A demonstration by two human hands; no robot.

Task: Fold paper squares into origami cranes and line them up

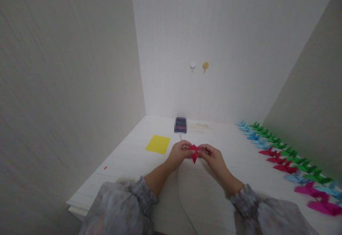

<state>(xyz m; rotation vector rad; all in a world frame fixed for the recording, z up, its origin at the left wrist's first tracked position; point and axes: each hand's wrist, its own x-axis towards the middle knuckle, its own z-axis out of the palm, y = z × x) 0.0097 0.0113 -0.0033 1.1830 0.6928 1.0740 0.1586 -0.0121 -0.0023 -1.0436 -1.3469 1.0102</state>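
Note:
Both hands meet above the middle of the white table (128,163) and pinch a small folded red paper piece (194,153). My left hand (180,153) grips its left side with closed fingers. My right hand (213,156) holds its right side the same way. The paper's pointed tip hangs down between the two hands. Grey patterned sleeves cover both forearms.
A yellow paper square (158,144) lies flat to the left of the hands. A dark phone (180,125) with a cable stands near the back wall. Rows of folded paper figures in blue, green, red and magenta (288,156) line the table's right side. Two hooks (199,66) hang on the wall.

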